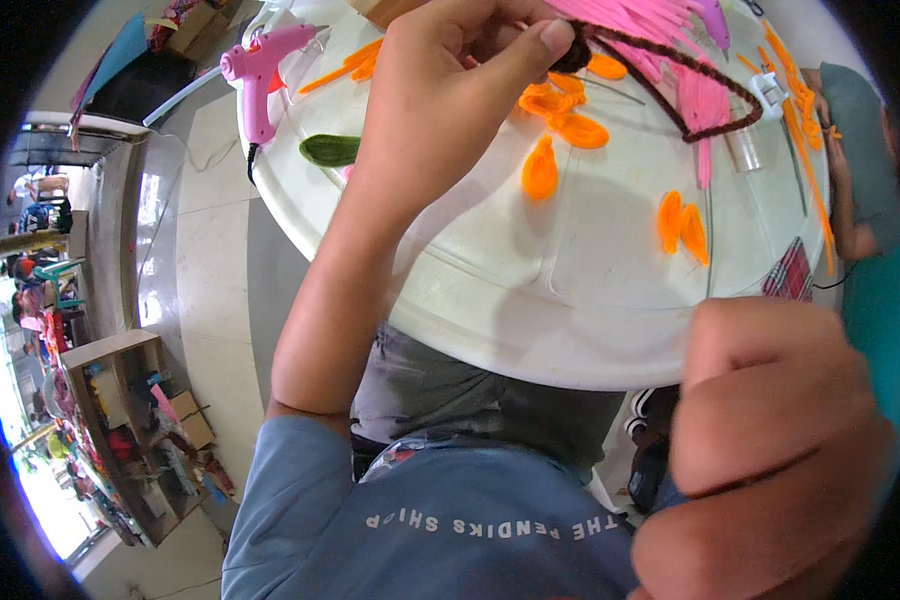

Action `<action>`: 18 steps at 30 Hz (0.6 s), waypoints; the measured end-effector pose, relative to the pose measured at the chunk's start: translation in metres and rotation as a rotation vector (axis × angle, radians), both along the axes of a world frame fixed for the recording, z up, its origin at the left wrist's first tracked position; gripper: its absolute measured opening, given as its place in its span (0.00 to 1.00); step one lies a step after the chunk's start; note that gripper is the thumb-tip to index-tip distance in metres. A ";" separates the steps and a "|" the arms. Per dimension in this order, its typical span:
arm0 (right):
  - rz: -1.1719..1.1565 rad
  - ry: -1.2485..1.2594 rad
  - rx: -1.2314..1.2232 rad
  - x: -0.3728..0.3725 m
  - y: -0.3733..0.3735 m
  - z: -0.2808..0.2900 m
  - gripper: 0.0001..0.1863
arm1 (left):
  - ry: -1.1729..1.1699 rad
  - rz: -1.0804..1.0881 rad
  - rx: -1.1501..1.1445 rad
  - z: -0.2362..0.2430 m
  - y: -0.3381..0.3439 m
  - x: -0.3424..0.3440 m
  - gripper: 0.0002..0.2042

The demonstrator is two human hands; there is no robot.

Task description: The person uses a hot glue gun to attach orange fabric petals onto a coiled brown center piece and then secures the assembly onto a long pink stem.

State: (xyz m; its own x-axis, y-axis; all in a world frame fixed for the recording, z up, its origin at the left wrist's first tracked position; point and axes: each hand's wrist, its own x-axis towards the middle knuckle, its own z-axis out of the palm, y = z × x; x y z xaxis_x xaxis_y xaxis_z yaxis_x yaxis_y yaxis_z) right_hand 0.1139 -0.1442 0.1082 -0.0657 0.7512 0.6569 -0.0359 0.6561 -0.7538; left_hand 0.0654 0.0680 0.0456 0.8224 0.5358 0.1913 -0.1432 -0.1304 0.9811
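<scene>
My left hand (450, 90) is at the far side of the white table, thumb and fingers pinched on a dark brown pipe cleaner (715, 72). The pipe cleaner is bunched at my fingertips and bends into a long, pointed loop toward the right. Below it lie looped orange pipe-cleaner petals (577, 130), with a separate orange petal (539, 170) closer to me. Big and slightly blurred at the lower right, my right hand (770, 450) is curled into a fist beyond the table's near edge. Whatever its fingers may hold is hidden.
On the round white table (450, 290) lie a pink glue gun (265, 75), a green leaf shape (330, 151), pink pipe cleaners (705, 100), an orange petal pair (682, 228) and a plaid scrap (790, 270). Another person (860, 150) sits at the right. Shelves (120, 430) stand left.
</scene>
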 end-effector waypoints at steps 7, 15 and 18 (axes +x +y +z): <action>-0.046 0.084 0.040 0.005 -0.016 0.004 0.09 | 0.006 -0.008 0.054 -0.008 0.004 0.009 0.09; -0.025 0.114 0.117 0.012 -0.029 0.010 0.06 | -0.015 0.006 0.076 0.002 -0.001 0.006 0.10; -0.034 0.078 0.121 0.011 -0.028 0.016 0.05 | -0.044 0.028 0.226 -0.009 0.003 0.007 0.12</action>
State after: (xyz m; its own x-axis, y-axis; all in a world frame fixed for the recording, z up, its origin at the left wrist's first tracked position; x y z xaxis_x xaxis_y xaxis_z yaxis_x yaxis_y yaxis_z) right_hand 0.1247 -0.1720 0.1247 0.0134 0.6669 0.7451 -0.0672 0.7440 -0.6647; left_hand 0.0720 0.0712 0.0367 0.7962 0.4975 0.3444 -0.1788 -0.3502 0.9194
